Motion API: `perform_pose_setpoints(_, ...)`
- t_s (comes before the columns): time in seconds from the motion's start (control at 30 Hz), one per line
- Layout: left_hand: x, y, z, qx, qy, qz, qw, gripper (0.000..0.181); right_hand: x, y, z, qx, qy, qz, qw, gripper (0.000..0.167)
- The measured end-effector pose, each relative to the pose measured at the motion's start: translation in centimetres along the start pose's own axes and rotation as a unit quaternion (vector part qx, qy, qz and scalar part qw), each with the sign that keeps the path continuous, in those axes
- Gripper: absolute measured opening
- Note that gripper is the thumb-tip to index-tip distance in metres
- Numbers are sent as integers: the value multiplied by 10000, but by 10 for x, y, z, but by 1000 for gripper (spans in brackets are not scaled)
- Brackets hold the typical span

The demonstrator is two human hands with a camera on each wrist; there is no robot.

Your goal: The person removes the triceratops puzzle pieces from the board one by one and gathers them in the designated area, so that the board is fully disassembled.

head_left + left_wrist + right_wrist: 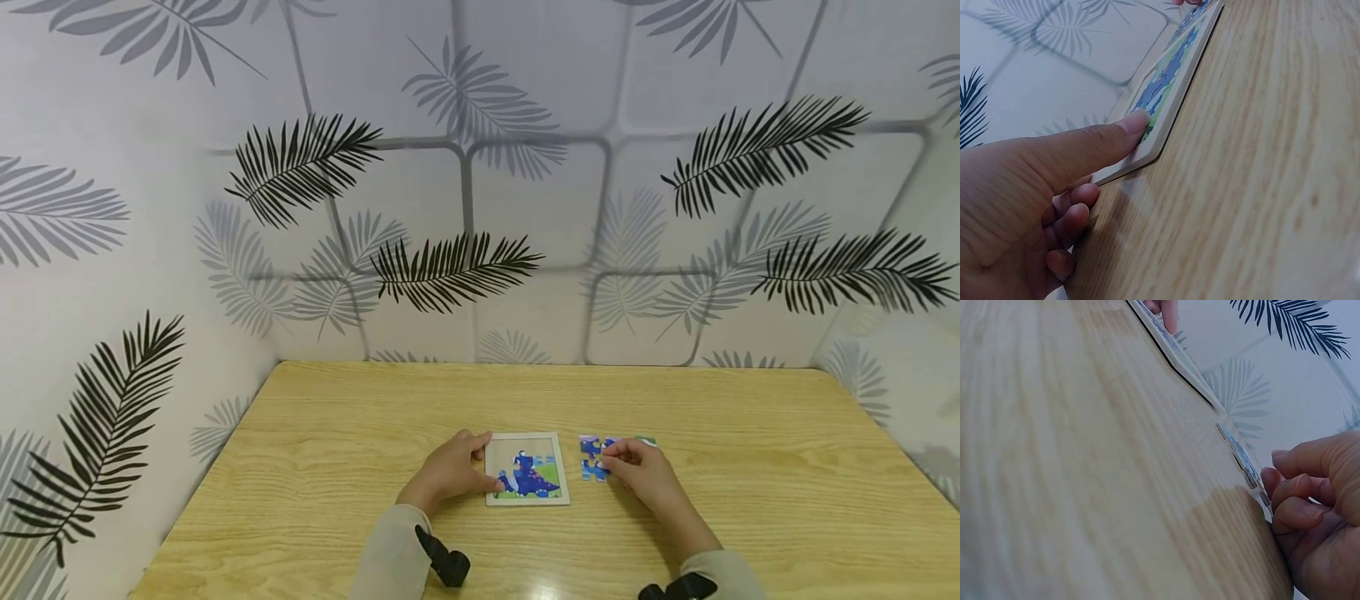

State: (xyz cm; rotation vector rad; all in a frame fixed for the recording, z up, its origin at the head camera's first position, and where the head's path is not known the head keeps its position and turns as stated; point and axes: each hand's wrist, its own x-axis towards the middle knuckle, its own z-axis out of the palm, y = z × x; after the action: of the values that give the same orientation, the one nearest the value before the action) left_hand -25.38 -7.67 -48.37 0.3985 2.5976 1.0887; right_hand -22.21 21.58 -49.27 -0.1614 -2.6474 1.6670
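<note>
The left hand (450,470) grips the puzzle tray (534,502) on the bench (337,433); the right hand (643,472) is at loose pieces (592,472) beside it, grasp indeterminable. Pieces appear light, stiff; lift by edges.

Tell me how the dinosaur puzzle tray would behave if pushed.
The dinosaur puzzle tray would probably slide rather than tip: it lies low and flat on the wooden table. It is likely stiff: its rim looks straight beside the left hand. The jigsaw pieces inside might shift, since some of the tray is unfilled.
</note>
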Motion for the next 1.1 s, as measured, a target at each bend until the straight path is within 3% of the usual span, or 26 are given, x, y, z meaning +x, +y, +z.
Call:
perform_pose_setpoints(0.6,-2,0,-1,-39,47,58,10000,87,0,-17,10,312,-349,-1,9989,13)
perform_pose_setpoints(1.1,-1,1,-1,22,68,95,9999,88,-3,-39,57,167,-735,-594,9954,7)
